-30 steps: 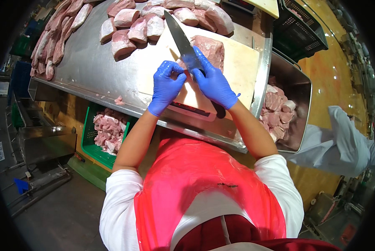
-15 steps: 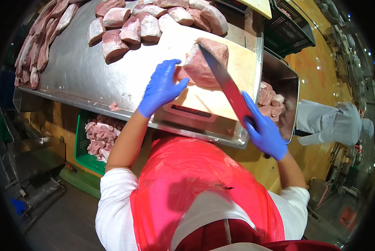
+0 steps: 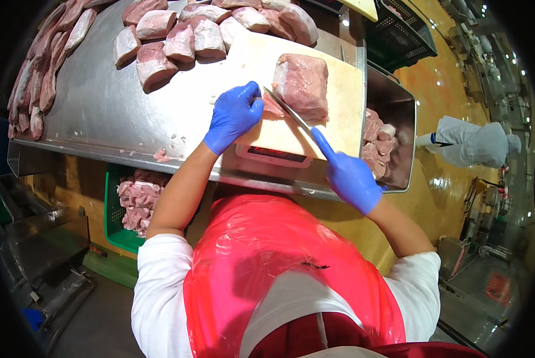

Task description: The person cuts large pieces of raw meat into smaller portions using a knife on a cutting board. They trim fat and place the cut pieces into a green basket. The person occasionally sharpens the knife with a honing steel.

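A large block of raw meat lies on the pale cutting board. My right hand, in a blue glove, is closed round the handle of a long knife, forefinger stretched along the top. The knife blade points up and left, between the block and a small thin piece of meat. My left hand, also gloved in blue, is at the board's left edge with fingers curled in. Its thumb is close beside the small piece; whether the fingers pinch anything is hidden.
Several cut meat pieces sit on the steel table, with long strips farther left. A scale shows under the board. A green crate and a steel tub hold meat. A person in white is at right.
The knife has moved off the block's top, down and left to the small piece. My left hand has curled its fingers. My right hand has come lower and left.
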The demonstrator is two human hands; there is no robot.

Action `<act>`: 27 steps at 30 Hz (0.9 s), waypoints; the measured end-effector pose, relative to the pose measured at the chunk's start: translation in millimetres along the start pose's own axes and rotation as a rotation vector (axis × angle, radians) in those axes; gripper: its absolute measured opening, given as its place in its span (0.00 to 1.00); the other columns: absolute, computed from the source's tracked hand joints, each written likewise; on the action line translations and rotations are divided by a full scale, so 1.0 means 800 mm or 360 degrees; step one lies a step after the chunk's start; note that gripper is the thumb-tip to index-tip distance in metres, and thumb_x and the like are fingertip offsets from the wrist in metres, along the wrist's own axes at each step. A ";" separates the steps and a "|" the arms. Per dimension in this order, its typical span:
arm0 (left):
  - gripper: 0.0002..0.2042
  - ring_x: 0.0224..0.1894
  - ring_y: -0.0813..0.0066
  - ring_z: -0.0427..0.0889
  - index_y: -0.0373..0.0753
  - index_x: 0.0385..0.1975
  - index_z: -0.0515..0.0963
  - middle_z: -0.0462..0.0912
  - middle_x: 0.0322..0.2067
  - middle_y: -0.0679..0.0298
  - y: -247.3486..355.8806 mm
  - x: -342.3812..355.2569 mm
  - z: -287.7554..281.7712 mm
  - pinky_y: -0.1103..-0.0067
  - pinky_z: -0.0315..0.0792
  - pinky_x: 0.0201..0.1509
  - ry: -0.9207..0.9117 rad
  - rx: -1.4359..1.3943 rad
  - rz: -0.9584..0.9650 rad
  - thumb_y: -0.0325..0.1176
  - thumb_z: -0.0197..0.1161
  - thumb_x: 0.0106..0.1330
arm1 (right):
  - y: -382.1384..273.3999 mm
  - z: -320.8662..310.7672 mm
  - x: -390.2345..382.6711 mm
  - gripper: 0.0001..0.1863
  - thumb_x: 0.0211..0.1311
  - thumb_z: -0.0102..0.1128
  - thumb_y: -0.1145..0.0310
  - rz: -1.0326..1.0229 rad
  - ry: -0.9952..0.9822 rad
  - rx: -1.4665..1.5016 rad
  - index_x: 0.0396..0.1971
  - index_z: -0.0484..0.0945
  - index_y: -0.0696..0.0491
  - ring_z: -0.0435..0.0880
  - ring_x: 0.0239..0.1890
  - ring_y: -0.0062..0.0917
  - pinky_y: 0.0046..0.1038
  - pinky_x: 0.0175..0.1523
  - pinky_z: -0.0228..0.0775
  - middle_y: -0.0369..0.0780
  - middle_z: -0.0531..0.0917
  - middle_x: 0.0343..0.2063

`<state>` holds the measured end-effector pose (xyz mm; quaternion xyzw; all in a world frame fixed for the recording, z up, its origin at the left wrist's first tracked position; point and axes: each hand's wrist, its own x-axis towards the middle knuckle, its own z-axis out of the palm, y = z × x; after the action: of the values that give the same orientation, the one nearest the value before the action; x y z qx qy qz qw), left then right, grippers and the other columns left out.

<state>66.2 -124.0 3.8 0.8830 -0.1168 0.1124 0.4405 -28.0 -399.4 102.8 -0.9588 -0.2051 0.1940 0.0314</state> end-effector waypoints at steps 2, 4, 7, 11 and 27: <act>0.03 0.30 0.52 0.82 0.39 0.31 0.76 0.80 0.26 0.52 0.014 -0.010 -0.001 0.66 0.75 0.34 -0.0063 -0.0004 0.0011 0.30 0.60 0.61 | 0.002 -0.002 -0.005 0.46 0.59 0.54 0.78 -0.0044 0.0049 -0.0027 0.77 0.48 0.41 0.83 0.26 0.46 0.44 0.33 0.77 0.52 0.82 0.27; 0.02 0.26 0.53 0.78 0.38 0.29 0.76 0.77 0.23 0.54 0.038 -0.030 -0.001 0.66 0.73 0.33 -0.0106 0.0058 0.0357 0.28 0.60 0.58 | -0.005 0.000 0.032 0.44 0.61 0.53 0.77 -0.0139 0.0139 0.0087 0.77 0.49 0.42 0.83 0.26 0.47 0.45 0.32 0.77 0.51 0.83 0.28; 0.01 0.25 0.57 0.77 0.36 0.27 0.76 0.76 0.23 0.54 0.057 -0.063 -0.022 0.69 0.73 0.32 -0.0158 -0.0002 0.0375 0.25 0.58 0.56 | -0.032 0.016 0.139 0.41 0.64 0.52 0.75 -0.0335 0.0567 0.0328 0.76 0.51 0.37 0.84 0.30 0.51 0.47 0.36 0.76 0.54 0.83 0.33; 0.04 0.29 0.82 0.71 0.36 0.26 0.73 0.72 0.25 0.71 -0.001 -0.145 -0.126 0.81 0.69 0.35 0.0675 -0.0221 -0.0252 0.20 0.52 0.58 | -0.016 0.019 0.158 0.34 0.70 0.50 0.66 -0.0512 0.0720 0.0446 0.75 0.53 0.43 0.84 0.29 0.52 0.52 0.38 0.77 0.54 0.84 0.33; 0.20 0.63 0.69 0.74 0.32 0.63 0.71 0.77 0.60 0.57 -0.020 0.096 0.061 0.75 0.64 0.71 -0.0487 -0.1759 -0.0386 0.32 0.50 0.76 | -0.010 0.067 0.182 0.37 0.70 0.55 0.77 -0.0194 0.1433 0.2519 0.75 0.49 0.52 0.81 0.28 0.18 0.19 0.30 0.75 0.40 0.84 0.39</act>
<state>148.3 -162.2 -14.0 0.5356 -0.1184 -0.1451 0.8235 70.9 -333.9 1.7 -0.6299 -0.0309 -0.1165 0.7673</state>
